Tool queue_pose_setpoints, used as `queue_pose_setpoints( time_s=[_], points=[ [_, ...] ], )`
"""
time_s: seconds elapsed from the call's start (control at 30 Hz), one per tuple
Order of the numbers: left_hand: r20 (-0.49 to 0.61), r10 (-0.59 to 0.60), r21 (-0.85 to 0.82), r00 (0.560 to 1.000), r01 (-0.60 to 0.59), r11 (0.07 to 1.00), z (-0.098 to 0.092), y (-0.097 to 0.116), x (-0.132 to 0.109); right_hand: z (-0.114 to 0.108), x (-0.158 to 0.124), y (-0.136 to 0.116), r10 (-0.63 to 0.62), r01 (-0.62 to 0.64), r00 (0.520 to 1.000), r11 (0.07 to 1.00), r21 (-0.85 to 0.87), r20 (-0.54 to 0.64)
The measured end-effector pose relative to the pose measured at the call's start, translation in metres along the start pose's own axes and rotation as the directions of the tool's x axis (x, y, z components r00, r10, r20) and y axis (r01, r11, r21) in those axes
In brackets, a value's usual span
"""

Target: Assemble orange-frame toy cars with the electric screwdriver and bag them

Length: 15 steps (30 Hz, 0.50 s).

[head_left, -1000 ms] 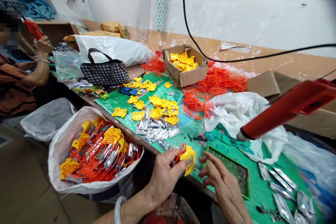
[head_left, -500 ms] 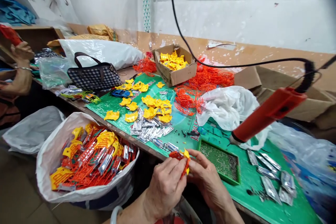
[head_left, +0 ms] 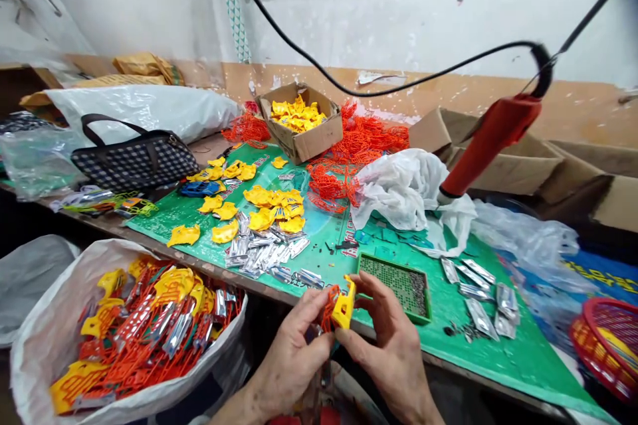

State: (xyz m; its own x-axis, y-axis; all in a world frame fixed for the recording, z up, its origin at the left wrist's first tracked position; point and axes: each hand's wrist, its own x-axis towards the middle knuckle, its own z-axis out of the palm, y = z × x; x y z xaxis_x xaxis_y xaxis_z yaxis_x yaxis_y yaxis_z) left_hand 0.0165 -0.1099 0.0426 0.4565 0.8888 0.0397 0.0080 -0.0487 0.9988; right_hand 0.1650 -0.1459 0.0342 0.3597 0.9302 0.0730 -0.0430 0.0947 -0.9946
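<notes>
My left hand [head_left: 292,355] and my right hand [head_left: 386,345] meet at the table's near edge, both pinching a small toy piece [head_left: 339,306] made of a yellow plastic part and an orange frame. Just behind the hands sits a green tray [head_left: 396,279] of tiny screws. Loose yellow parts [head_left: 272,202] and silver parts [head_left: 264,254] lie on the green mat [head_left: 319,239]. A red electric screwdriver [head_left: 486,139] hangs on a black cord above the table to the right.
A white bag [head_left: 124,339] of assembled orange, yellow and silver pieces stands lower left. A cardboard box [head_left: 302,123] of yellow parts, orange frames [head_left: 349,159], a checked handbag [head_left: 132,159], white plastic sheets [head_left: 406,196], more silver parts [head_left: 481,295] and a red basket [head_left: 605,335] crowd the table.
The view swung right, so the co-worker at left left the picture. My right hand closed onto the piece held by my left hand, and the piece turned between the fingers.
</notes>
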Motion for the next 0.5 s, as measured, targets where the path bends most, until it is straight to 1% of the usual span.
queue_pose_setpoints(
  time_s=[0.03,0.07,0.13,0.2,0.27,0.33,0.5],
  points=[
    [0.006,0.098,0.082,0.995,-0.098,0.992,0.001,-0.001,0.000,-0.001,-0.001,0.001,-0.009,0.010,1.000,0.999,0.033,-0.004],
    [0.025,0.202,0.158,0.979,-0.203,0.966,0.001,-0.002,0.000,-0.002,-0.001,0.002,-0.019,0.020,1.000,0.997,0.079,-0.003],
    [0.082,0.382,0.299,0.920,-0.389,0.872,0.003,-0.003,0.001,-0.005,-0.002,0.006,-0.040,0.036,0.999,0.979,0.202,0.013],
    [0.136,0.501,0.418,0.855,-0.508,0.753,0.005,-0.004,0.002,-0.008,-0.003,0.011,-0.037,0.022,0.999,0.943,0.331,0.038],
    [0.182,0.559,0.512,0.809,-0.563,0.649,0.007,-0.004,0.002,-0.012,-0.004,0.017,-0.012,-0.009,0.999,0.908,0.418,0.047],
    [0.219,0.587,0.570,0.779,-0.591,0.571,0.008,-0.003,0.002,-0.014,-0.004,0.021,0.004,-0.024,0.999,0.890,0.454,0.044],
    [0.280,0.573,0.643,0.770,-0.594,0.484,0.008,0.003,0.001,-0.016,-0.006,0.024,-0.039,0.012,0.998,0.898,0.440,0.052]
  ],
)
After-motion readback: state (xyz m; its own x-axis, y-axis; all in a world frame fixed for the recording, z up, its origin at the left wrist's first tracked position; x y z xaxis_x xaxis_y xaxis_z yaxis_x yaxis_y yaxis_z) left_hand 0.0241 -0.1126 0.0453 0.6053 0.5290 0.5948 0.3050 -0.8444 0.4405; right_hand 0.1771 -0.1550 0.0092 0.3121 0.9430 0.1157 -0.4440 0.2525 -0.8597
